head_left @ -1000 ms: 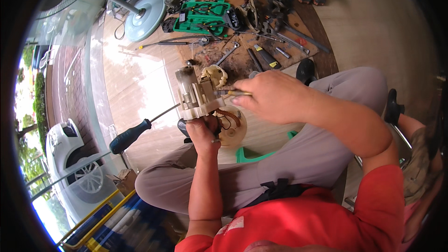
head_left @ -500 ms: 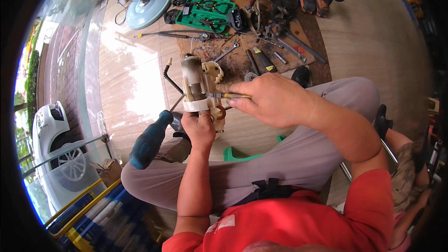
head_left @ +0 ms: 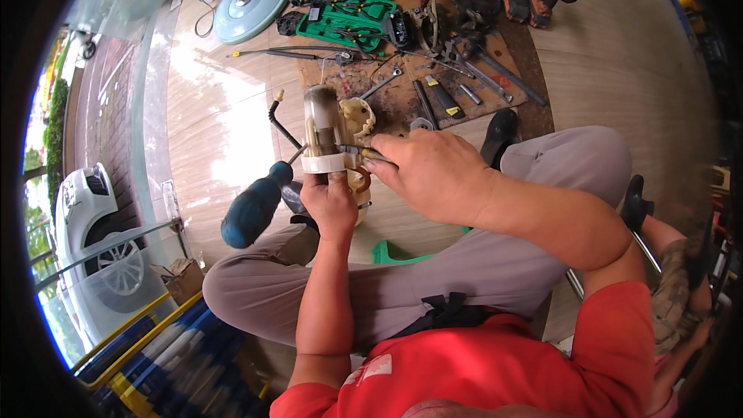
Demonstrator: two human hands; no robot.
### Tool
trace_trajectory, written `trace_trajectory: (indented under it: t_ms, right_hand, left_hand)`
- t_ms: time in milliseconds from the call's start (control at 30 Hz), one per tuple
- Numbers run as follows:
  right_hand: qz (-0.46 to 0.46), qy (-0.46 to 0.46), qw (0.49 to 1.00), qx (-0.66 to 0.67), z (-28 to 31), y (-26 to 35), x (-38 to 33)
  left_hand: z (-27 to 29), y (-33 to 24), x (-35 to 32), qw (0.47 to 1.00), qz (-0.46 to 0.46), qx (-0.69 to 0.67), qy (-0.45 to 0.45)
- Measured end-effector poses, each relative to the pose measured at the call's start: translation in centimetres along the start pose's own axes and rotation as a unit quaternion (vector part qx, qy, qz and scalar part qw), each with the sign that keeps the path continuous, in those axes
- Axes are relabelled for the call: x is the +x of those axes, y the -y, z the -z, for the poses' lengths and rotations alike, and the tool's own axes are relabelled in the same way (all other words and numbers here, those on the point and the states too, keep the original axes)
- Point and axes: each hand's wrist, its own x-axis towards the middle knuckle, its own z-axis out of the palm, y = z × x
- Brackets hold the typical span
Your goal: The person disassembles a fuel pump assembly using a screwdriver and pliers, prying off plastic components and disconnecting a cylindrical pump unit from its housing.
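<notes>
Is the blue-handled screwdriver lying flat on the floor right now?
No, the blue-handled screwdriver is up in the air beside the left hand, its tip angled toward the cream plastic part that hand holds.

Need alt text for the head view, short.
A seated person's left hand holds a cylindrical pump-like assembly upright while the right hand presses a thin tool into it. A blue-handled screwdriver sits beside it; hand tools litter the floor mat beyond.

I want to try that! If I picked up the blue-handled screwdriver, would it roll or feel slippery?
The screwdriver has a fat, rounded blue handle, so laid on the smooth floor it would probably roll. The handle looks matte and rubbery, so likely not slippery. Its thin metal shaft looks stiff, and the thick handle probably makes that end the heavier one.
</notes>
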Motion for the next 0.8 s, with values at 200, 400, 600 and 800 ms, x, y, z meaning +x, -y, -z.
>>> trace_trajectory:
  t_ms: [200, 400, 600, 800]
  right_hand:
    - [-0.009, -0.018, 0.997, -0.074, -0.9, 0.5, 0.4]
    - [-0.004, -0.032, 0.999, -0.044, -1.7, 0.4, 1.1]
    - [-0.035, -0.015, 0.999, 0.034, -2.3, 0.1, 2.4]
    - [-0.036, 0.029, 0.999, 0.005, -1.2, 0.2, 3.1]
  left_hand:
    - [-0.5, -0.1, 0.7, 0.999, 0.022, -0.03, -0.018]
    - [-0.4, 1.3, 1.6, 0.998, 0.018, -0.04, -0.036]
    - [-0.4, 2.2, 1.9, 0.995, 0.075, -0.053, -0.051]
    - [-0.8, 2.3, 0.9, 0.967, 0.201, -0.154, -0.028]
